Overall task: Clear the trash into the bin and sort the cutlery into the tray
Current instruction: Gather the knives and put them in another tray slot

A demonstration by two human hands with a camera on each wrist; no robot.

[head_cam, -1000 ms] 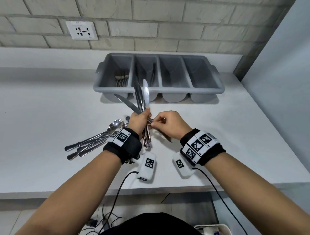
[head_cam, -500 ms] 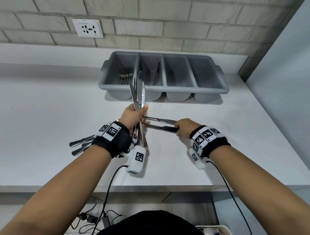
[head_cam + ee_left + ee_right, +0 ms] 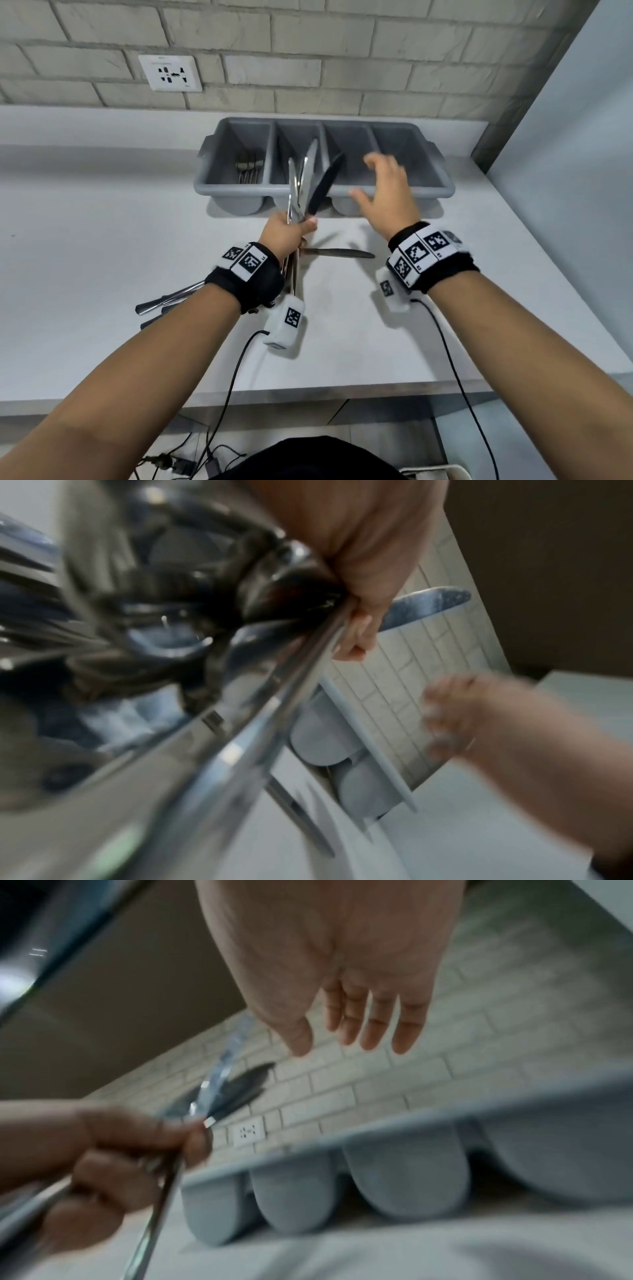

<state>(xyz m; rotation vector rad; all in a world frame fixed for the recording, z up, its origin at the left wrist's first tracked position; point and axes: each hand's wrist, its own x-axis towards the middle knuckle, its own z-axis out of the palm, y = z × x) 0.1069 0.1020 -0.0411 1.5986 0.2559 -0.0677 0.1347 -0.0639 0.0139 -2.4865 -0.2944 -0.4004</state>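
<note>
My left hand (image 3: pixel 289 233) grips a bundle of knives (image 3: pixel 305 185) upright, blades fanned out in front of the grey four-slot cutlery tray (image 3: pixel 442 185). The same knives (image 3: pixel 222 1096) show in the right wrist view, gripped by the left hand (image 3: pixel 113 1153). My right hand (image 3: pixel 387 192) hovers empty over the tray's front rim with fingers spread (image 3: pixel 373 1026). One knife (image 3: pixel 339 253) lies flat on the counter between my wrists. Several forks or spoons (image 3: pixel 248 166) sit in the tray's leftmost slot. More cutlery handles (image 3: pixel 168 301) lie on the counter under my left wrist.
The white counter (image 3: pixel 102 240) runs to a brick wall with a socket (image 3: pixel 169 73). A grey-blue side wall (image 3: pixel 565 171) bounds the right. The counter's front edge (image 3: pixel 308 390) is near my body, with cables below.
My right hand let go of the knife it held; it now lies on the counter. The hand rose toward the tray, open. The left hand's bundle moved closer to the tray.
</note>
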